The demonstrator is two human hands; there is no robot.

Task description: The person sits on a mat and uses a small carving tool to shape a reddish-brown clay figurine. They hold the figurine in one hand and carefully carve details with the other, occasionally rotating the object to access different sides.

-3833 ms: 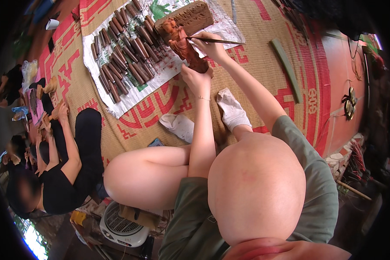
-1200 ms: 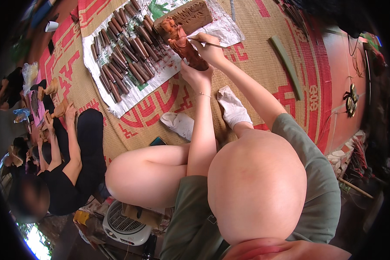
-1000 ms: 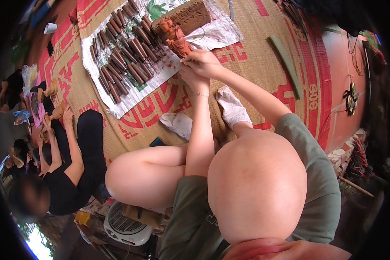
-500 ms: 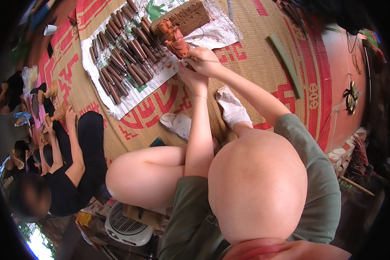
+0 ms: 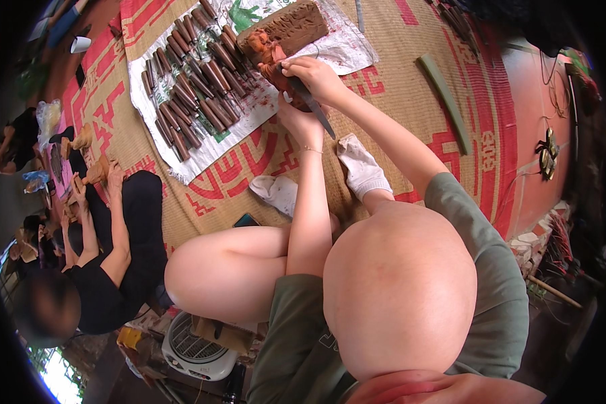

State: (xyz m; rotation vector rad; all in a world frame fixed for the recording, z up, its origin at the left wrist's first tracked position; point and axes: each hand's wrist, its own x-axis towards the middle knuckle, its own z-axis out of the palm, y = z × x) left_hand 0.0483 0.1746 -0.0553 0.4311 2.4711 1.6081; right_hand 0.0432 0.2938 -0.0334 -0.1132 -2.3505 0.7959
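Observation:
My left hand [image 5: 299, 122] is closed around the lower part of a reddish-brown carved wooden figurine [image 5: 268, 52]. Its top points away from me, close to a carved wooden block [image 5: 293, 28]. Against the near side of the carving, my right hand [image 5: 315, 75] grips a dark, flat, tapering blade-like tool [image 5: 311, 101]. The tool's pointed end slants down to the right, past my left wrist. Part of the figurine is hidden behind the tool and my fingers.
Left of my hands, several wooden-handled carving tools [image 5: 195, 74] lie on a white sheet [image 5: 350, 47] over a patterned mat [image 5: 411, 94]. A green strip [image 5: 444, 101] lies to the right. A person in black [image 5: 114, 269] works on wooden pieces at the left, near a white fan [image 5: 198, 347].
My right hand has shifted up and turned the tool, so its broad dark face now shows across the figurine's lower part. My left hand stays almost in place.

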